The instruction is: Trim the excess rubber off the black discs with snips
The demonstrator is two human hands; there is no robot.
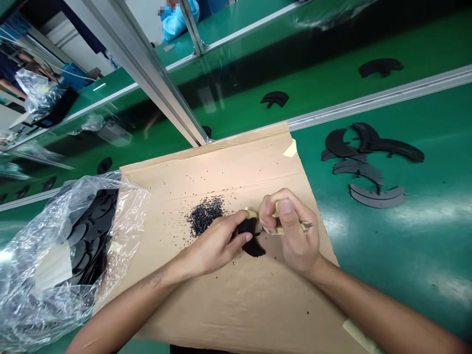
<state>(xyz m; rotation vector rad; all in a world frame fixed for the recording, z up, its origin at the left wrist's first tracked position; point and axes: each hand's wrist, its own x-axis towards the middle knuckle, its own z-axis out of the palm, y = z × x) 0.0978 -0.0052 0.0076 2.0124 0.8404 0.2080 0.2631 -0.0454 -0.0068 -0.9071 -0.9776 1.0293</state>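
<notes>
Left hand (216, 241) clamps its fingers on the part (254, 247), at four o'clock from the pile (206, 215); right hand (297, 236) wraps its fingers round the tool (279, 230). Inner-edge work seems in hand; next move needs steadiness.

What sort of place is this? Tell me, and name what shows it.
Probably a factory workshop: a long green surface, perhaps a conveyor belt, bears black curved parts; a clear plastic bag holds many dark pieces; small black bits lie heaped on cardboard.

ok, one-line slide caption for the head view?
Left hand holds a curved black part over cardboard, right hand grips a yellow-handled tool beside it, near a pile of black bits.
</notes>
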